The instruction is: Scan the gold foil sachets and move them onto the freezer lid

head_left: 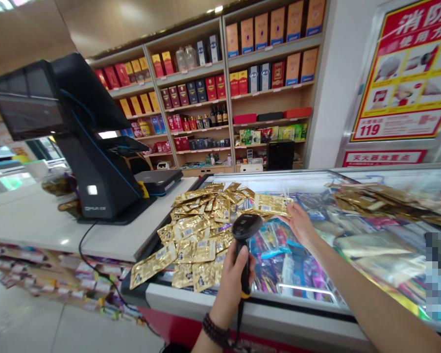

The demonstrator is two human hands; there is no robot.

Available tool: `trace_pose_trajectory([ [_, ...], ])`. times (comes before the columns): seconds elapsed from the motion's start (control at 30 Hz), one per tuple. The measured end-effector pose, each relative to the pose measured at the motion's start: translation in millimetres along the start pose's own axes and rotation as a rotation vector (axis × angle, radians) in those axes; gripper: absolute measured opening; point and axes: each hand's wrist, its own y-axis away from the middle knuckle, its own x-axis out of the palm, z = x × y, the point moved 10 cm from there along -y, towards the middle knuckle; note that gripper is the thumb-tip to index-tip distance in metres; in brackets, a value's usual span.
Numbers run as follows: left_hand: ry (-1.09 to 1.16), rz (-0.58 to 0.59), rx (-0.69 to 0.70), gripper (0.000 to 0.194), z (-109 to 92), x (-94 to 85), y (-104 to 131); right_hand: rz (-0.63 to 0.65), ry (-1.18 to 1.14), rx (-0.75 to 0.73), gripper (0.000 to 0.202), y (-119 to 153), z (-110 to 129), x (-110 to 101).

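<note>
My left hand is wrapped round the handle of a black barcode scanner, its head tilted toward the far side. A gold foil packet with a white label is pinched at its right end by my right hand. Just left of the scanner lies a spread heap of similar gold packets on the glass top of a chest freezer. Through the glass, under my hands, colourful wrapped goods show.
Another pile of gold packets lies on the glass at the right. A black checkout terminal stands on the white counter to the left, with a cable hanging down. Shelves of boxed bottles line the back wall.
</note>
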Motion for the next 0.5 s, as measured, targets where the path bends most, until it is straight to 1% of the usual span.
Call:
trace_pose_trajectory([
  [0.13, 0.009, 0.01, 0.014, 0.057, -0.4, -0.3, 0.5, -0.005, 0.013, 0.003, 0.034, 1.0, 0.7, 0.7],
  [0.3, 0.002, 0.009, 0.006, 0.06, -1.8, 1.1, 0.8, -0.02, 0.034, 0.004, 0.028, 1.5, 1.8, 1.0],
  [0.4, -0.001, 0.009, 0.007, 0.06, -1.9, 1.0, 0.9, -0.026, 0.046, 0.002, 0.029, 1.9, 2.0, 0.7],
  [0.5, 0.007, -0.014, 0.016, 0.061, -0.5, -2.8, 0.4, -0.039, 0.062, -0.003, 0.032, 1.1, 1.4, -1.5],
])
